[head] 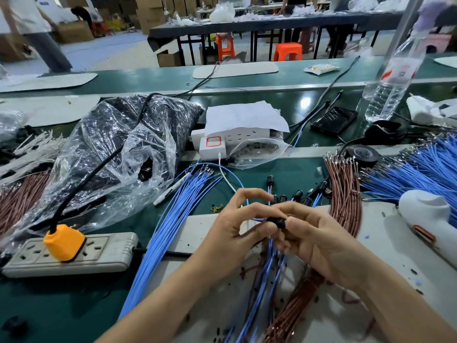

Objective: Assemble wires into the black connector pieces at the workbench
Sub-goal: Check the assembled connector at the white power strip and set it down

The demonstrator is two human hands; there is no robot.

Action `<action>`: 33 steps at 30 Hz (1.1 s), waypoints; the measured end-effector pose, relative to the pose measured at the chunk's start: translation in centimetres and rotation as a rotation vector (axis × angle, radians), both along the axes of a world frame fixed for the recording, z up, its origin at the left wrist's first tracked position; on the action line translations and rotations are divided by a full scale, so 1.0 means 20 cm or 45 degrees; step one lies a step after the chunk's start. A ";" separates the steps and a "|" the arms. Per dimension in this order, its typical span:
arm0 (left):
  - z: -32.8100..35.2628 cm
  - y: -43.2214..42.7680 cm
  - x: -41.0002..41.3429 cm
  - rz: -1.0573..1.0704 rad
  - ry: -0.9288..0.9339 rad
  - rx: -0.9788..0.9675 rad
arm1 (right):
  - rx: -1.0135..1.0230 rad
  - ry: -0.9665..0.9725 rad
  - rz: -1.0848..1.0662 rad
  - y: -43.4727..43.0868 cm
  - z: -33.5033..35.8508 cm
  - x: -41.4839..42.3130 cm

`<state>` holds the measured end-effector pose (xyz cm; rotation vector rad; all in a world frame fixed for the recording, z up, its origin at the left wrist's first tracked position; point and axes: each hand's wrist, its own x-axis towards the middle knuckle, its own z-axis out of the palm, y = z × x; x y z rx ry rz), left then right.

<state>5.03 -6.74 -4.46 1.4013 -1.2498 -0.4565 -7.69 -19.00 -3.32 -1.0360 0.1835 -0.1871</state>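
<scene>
A small black connector piece point(277, 222) sits between my two hands above the grey mat point(385, 268). My right hand point(319, 243) pinches it with thumb and fingers. My left hand point(237, 226) pinches a blue wire point(237, 177) that loops up and back into the connector. A fan of loose blue wires point(173, 219) lies left of my hands. Brown wires point(343, 194) lie to the right. Several black connectors with wires point(299, 194) lie just beyond my fingers.
A grey power strip point(71, 256) with an orange plug point(63, 243) lies at the left. A crumpled plastic bag point(118, 149), a white power strip point(230, 142), a phone point(333, 120), a water bottle point(393, 78), black tape point(363, 154) and a white glue gun point(430, 219) surround the mat.
</scene>
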 end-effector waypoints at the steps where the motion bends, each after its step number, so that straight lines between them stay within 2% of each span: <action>1: 0.00 0.00 0.00 -0.021 0.021 0.011 | -0.008 0.002 0.021 0.00 0.00 0.00; 5: 0.00 -0.01 0.00 -0.085 0.114 0.015 | -0.086 0.013 0.078 0.00 -0.01 -0.01; 9: 0.00 0.00 -0.01 -0.137 0.217 0.021 | -0.017 0.009 0.019 0.02 -0.01 0.01; 14: -0.01 0.00 0.00 -0.155 0.324 0.035 | -0.052 -0.043 -0.021 0.05 0.00 0.01; 19: 0.00 -0.01 0.00 -0.080 0.277 0.002 | 0.001 -0.071 -0.110 0.07 -0.02 0.04; 23: 0.00 -0.01 0.00 0.053 0.078 -0.037 | -0.017 -0.057 -0.222 0.08 -0.02 0.05; 27: 0.00 -0.01 -0.01 0.078 0.047 -0.096 | 0.049 -0.067 -0.215 0.08 -0.02 0.04; 30: -0.01 0.00 -0.01 0.125 -0.023 -0.081 | -0.094 -0.038 -0.374 0.09 -0.02 0.03; 33: -0.01 0.00 -0.01 0.195 -0.114 -0.009 | -0.550 -0.006 -0.574 0.09 -0.01 0.02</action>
